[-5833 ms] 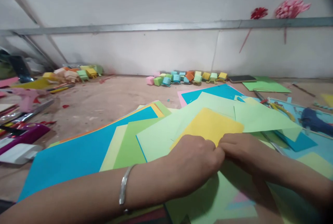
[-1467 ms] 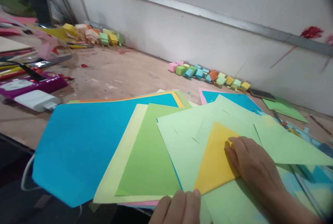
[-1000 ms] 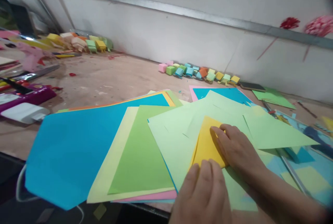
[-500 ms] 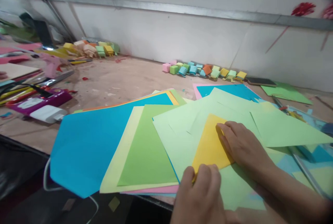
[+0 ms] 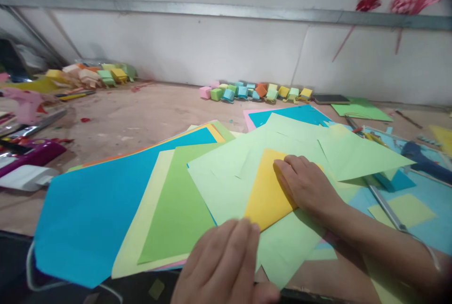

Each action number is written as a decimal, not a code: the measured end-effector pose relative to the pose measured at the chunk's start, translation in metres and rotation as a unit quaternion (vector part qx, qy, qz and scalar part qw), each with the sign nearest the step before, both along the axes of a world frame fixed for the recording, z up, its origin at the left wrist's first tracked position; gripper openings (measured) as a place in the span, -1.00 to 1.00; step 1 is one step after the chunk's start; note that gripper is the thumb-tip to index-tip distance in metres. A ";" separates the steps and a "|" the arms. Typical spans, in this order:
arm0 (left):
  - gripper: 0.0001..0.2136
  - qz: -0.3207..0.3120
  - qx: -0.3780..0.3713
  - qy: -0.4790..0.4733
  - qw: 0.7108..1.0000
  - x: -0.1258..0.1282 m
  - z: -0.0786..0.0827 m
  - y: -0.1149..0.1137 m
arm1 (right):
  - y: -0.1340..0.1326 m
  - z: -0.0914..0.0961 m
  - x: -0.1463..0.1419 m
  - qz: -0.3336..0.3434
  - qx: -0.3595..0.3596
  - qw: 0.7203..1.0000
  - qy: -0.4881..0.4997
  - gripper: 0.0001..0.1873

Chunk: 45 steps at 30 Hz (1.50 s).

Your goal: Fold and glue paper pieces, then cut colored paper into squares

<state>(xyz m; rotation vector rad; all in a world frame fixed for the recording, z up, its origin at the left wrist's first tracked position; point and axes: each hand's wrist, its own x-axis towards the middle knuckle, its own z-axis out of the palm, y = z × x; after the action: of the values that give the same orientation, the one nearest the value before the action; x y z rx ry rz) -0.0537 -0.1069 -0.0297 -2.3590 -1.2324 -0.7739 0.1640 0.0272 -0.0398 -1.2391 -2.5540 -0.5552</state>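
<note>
A folded piece of yellow paper (image 5: pixel 270 193) lies on overlapping pale green sheets (image 5: pixel 219 172). My right hand (image 5: pixel 310 184) is closed over its right side, fingertips pressed on the paper. At the paper's near left corner is my left hand (image 5: pixel 222 261), its fingers pressed together along the edge; the thumb is partly hidden. Left of these, a brighter green sheet (image 5: pixel 176 205) and a large blue sheet (image 5: pixel 95 210) overlap in a fanned pile that reaches past the table's front edge.
Small folded paper boxes (image 5: pixel 243 92) in several colours line the wall. At left are a pink glue gun (image 5: pixel 24 104) and a white plug (image 5: pixel 28 178). Scissors with dark blue handles (image 5: pixel 427 160) and a metal rod-like tool (image 5: pixel 384 203) lie at right.
My left hand has shifted its grip, fingers now straighter along the yellow paper's near corner. My right hand stays on the paper. The view has turned to the right.
</note>
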 end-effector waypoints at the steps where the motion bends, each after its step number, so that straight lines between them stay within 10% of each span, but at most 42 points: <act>1: -0.48 -0.037 -0.004 0.034 0.999 0.005 0.001 0.006 | 0.000 -0.001 0.000 0.002 0.004 1.000 0.006 -0.71; 9: -0.20 -0.043 -0.028 0.092 0.994 0.030 -0.021 0.028 | 0.001 0.018 0.006 0.024 0.027 0.999 0.035 -0.69; 14: -0.32 -0.046 -0.017 0.104 0.993 0.024 -0.023 0.027 | -0.050 0.041 0.008 0.100 0.054 0.994 0.007 -0.73; 19: -0.56 -0.058 -0.010 0.134 0.989 0.017 -0.027 0.030 | -0.093 0.023 0.000 0.039 0.029 0.998 -0.042 -0.58; 37: -0.62 -0.074 0.013 0.107 0.991 0.015 -0.037 0.034 | -0.087 0.027 0.022 -0.101 -0.005 0.983 -0.152 -0.32; 45: -0.33 -0.085 -0.009 0.085 0.993 0.018 -0.040 0.032 | -0.077 0.048 0.015 -0.271 -0.196 0.914 -0.229 -0.50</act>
<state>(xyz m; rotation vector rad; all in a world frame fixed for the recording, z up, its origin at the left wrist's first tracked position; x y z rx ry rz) -0.0359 -0.0749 -0.0696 -2.5101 -0.9844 -0.5997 0.1786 -0.0501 0.0080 -2.2344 -2.7666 -0.4926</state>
